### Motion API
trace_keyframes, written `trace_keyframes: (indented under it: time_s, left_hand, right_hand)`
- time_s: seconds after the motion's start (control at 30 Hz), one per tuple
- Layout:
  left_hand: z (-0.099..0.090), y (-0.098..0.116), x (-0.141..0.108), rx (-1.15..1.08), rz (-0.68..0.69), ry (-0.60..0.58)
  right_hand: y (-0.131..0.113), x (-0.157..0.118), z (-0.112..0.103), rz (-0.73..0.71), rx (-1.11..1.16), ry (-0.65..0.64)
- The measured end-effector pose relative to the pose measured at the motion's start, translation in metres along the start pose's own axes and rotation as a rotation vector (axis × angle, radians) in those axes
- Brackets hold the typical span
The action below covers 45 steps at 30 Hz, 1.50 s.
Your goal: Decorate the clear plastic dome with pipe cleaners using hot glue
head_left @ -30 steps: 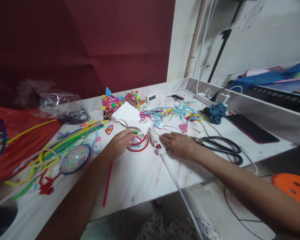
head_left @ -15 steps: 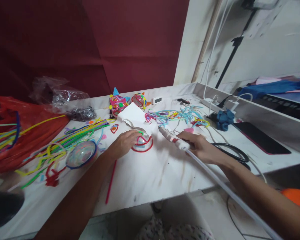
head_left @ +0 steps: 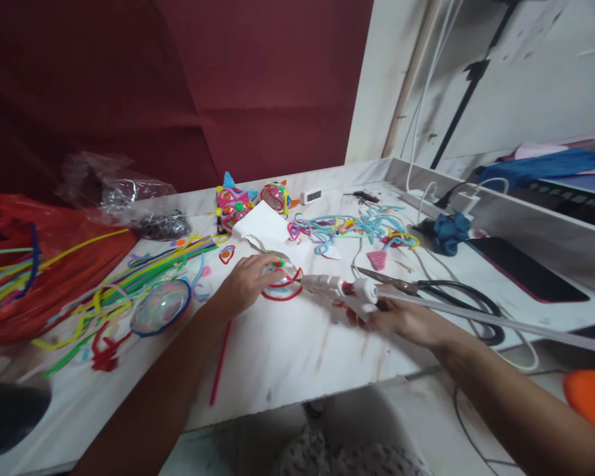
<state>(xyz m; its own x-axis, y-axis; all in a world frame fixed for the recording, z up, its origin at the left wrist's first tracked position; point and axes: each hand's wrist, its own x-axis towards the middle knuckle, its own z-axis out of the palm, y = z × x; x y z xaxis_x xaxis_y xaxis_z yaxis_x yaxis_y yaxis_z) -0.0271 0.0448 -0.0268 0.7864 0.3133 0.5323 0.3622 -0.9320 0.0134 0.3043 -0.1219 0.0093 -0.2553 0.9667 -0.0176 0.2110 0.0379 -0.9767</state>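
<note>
My left hand point(head_left: 244, 283) is closed on a clear plastic dome point(head_left: 282, 288) trimmed with red pipe cleaner, which rests on the white table point(head_left: 297, 354). A green bit shows near the fingertips. In my right hand point(head_left: 399, 318) is a white hot glue gun point(head_left: 334, 287), a long glue stick point(head_left: 480, 312) trailing from its back. The gun's nozzle points left and meets, or nearly meets, the dome's right rim; contact is hard to make out. Left of my forearm lies a second clear dome point(head_left: 161, 306) with a blue edge.
Black-handled scissors point(head_left: 416, 287) lie behind my right hand. Colourful pipe cleaners point(head_left: 143, 272) spread at left beside a red plastic bag point(head_left: 79, 254). Decorated figures point(head_left: 234, 208), white paper point(head_left: 262, 225) and a small digital display point(head_left: 312, 196) stand behind. A dark phone point(head_left: 525, 268) lies right.
My right hand has turned the glue gun and brought its nozzle left and down to the dome's rim. The glue stick now trails further right, exposing the scissors. My left hand stays on the dome.
</note>
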Motion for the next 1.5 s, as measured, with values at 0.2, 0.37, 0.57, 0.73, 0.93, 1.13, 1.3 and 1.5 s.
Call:
trace_keyframes:
  time_s: [0.2,0.37,0.57,0.73,0.93,1.13,1.3,1.5]
  left_hand:
    - [0.001,-0.002,-0.003,0.068,0.066,-0.038]
    - [0.003,-0.005,-0.003,-0.014,0.019,-0.046]
    - [0.002,-0.002,-0.001,-0.002,0.080,0.054]
    - [0.002,-0.003,-0.003,0.042,0.084,0.083]
    - [0.003,-0.005,-0.003,0.033,0.110,0.118]
    - [0.002,-0.004,-0.003,0.040,0.116,0.117]
    - [0.003,-0.004,-0.002,0.041,0.124,0.137]
    - [0.002,-0.002,-0.001,0.020,0.107,0.127]
  right_hand:
    - [0.006,0.003,0.007,0.087,0.037,0.024]
    - [0.008,0.007,0.007,0.112,0.058,-0.008]
    - [-0.008,0.018,0.012,0.068,0.097,-0.003]
    - [-0.012,0.029,0.018,0.128,0.269,0.045]
    - [-0.004,0.037,0.019,0.169,0.372,0.026]
    - [-0.003,0.041,0.019,0.172,0.380,0.017]
    - [-0.007,0.039,0.020,0.177,0.364,0.037]
    - [-0.002,0.040,0.018,0.179,0.356,0.018]
